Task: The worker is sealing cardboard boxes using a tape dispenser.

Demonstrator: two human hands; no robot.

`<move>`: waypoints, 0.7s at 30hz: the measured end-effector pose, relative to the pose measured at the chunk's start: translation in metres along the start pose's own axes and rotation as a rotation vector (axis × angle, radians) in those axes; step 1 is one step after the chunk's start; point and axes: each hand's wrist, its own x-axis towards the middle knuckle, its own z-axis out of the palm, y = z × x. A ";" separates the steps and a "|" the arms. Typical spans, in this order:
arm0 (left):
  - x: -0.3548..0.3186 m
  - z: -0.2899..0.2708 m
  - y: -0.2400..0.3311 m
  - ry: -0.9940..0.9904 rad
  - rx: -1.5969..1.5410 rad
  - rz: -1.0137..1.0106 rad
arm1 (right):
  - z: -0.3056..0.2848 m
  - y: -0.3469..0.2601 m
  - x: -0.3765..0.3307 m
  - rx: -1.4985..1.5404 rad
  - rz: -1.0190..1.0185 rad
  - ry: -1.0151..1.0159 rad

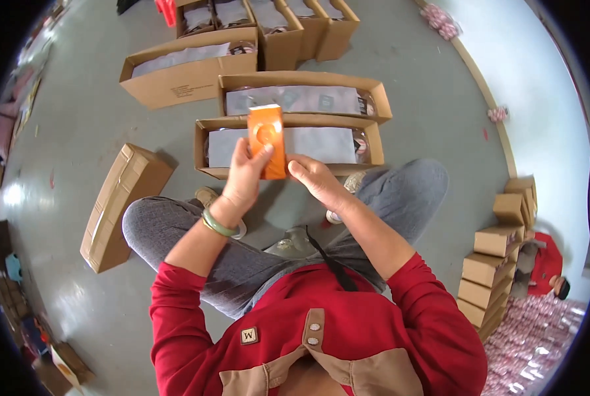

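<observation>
My left hand (242, 183) grips a shiny orange rectangular packet (275, 129) with a round mark on its front and a white top edge. The thumb lies across the packet's face, while the other fingers are mostly hidden behind it. At the packet's lower right edge, my right hand (321, 183) is closed, thumb and fingertips touching it. Just beyond my hands is a long open cardboard box (206, 125) with a pale grey sheet over its contents. A similar open box (285, 79) stands directly behind it.
Several more open boxes (278, 49) stand farther ahead, near a red plastic stool or stand (167, 9). A taped carton (113, 208) lies by my left knee. Stacked cartons (483, 290) and another person in red (546, 264) are at the right, beside pink-and-white packages (536, 336).
</observation>
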 end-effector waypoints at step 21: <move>0.020 -0.057 -0.005 0.189 1.230 0.551 | -0.141 0.013 -0.058 0.407 -0.051 0.436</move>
